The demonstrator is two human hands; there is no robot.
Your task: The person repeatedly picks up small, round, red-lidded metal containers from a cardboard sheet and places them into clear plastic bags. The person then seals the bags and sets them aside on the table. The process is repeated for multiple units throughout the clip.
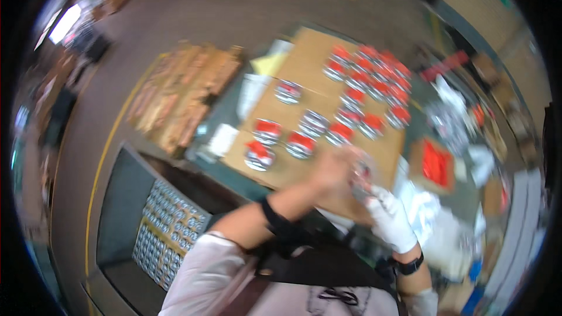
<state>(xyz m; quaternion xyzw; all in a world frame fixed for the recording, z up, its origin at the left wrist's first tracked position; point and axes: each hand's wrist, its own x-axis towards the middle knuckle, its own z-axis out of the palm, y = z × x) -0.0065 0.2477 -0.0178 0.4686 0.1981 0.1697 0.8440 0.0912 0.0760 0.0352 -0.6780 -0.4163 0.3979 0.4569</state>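
Over the near edge of the cardboard sheet, my two hands meet at a round, shiny silver part (362,177), blurred by motion. My right hand (391,217), in a white glove, has its fingers closed on the lower side of that part. My bare left hand (335,171) is against or right beside its left side, with fingers too smeared to read. Left of my hands, several silver round parts with red pieces on top stand on the cardboard, among them one part (301,144) close by. A larger group of red-topped parts (374,85) stands toward the far right.
The cardboard sheet (313,52) covers much of a green table. A box of red pieces (436,165) and clear plastic bags (448,120) lie on the right. At lower left stands a grey bin (126,199) with rows of round metal parts. Wooden pallets (181,93) lie on the floor.
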